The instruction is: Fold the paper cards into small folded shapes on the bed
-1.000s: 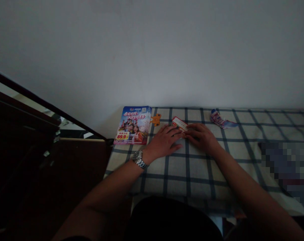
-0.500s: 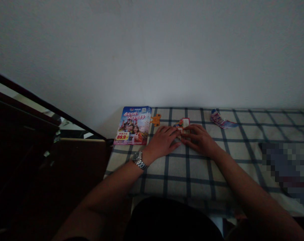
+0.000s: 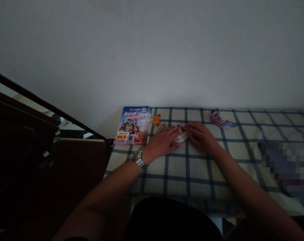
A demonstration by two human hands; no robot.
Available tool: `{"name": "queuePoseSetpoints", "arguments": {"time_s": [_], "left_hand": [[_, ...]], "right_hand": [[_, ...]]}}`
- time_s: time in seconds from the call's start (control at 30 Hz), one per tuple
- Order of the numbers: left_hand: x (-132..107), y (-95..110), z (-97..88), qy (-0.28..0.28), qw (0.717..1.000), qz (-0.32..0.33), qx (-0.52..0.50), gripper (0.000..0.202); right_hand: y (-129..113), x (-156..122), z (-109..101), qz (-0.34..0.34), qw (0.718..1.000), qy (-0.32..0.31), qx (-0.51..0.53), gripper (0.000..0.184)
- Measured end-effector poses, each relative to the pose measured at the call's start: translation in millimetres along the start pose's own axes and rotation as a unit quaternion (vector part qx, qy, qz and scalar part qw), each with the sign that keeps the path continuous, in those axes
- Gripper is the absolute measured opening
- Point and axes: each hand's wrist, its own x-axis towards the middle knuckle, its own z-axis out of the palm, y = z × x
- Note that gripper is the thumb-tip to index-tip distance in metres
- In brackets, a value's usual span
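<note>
A small folded paper leaflet, white with red, blue and orange print, lies on the checked cloth between my two hands. My left hand, a metal watch on its wrist, holds the leaflet's left side with fingers laid over it and the thumb near its lower edge. From the other side my right hand grips the leaflet's upper right edge with bent fingers. The fingers cover part of the paper, so its full shape is hidden. Just beyond my left hand lies an orange bear-shaped piece.
A stack of printed flyers sits at the table's left end by the wall. Toward the back right lies a crumpled, pleated strip of printed paper. A blurred-out dark object rests at the right on the checked tablecloth.
The leaflet has turned and come nearer to me, now showing a slanted white face between my hands. My right hand has shifted slightly; my left hand stays nearly in place.
</note>
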Motion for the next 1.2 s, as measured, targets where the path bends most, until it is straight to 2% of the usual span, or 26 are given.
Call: {"name": "queuePoseSetpoints", "arguments": {"time_s": [0.17,0.3,0.67,0.87,1.03,1.2], "left_hand": [[-0.3,-1.7,1.3,0.024,1.000,-0.002,0.001,0.054],[-0.3,-3.2,-2.9,0.035,0.999,-0.017,0.002,0.046],[0.5,-4.3,-6.0,0.037,0.999,-0.006,-0.005,0.032],[3.1,-4.1,-5.0,0.045,0.999,-0.003,-0.010,0.028],[2.3,-4.1,-5.3,0.043,0.999,0.007,-0.017,0.028],[-0.6,-4.9,-7.9,0.037,0.999,0.006,-0.029,0.040]], "right_hand": [[-3.2,-2.4,2.5,-0.013,0.999,-0.033,0.011,0.038],[-5.3,-2.5,2.4,-0.006,0.999,-0.034,0.025,0.040],[-5.0,-3.6,2.7,-0.012,0.999,-0.033,0.038,0.042],[-10.0,-0.3,0.0,-0.008,0.999,-0.032,0.038,0.030],[-9.4,-0.8,2.6,-0.009,0.999,-0.022,0.036,0.026],[-7.3,-2.8,5.7,-0.009,0.999,-0.015,0.038,0.027]]}}
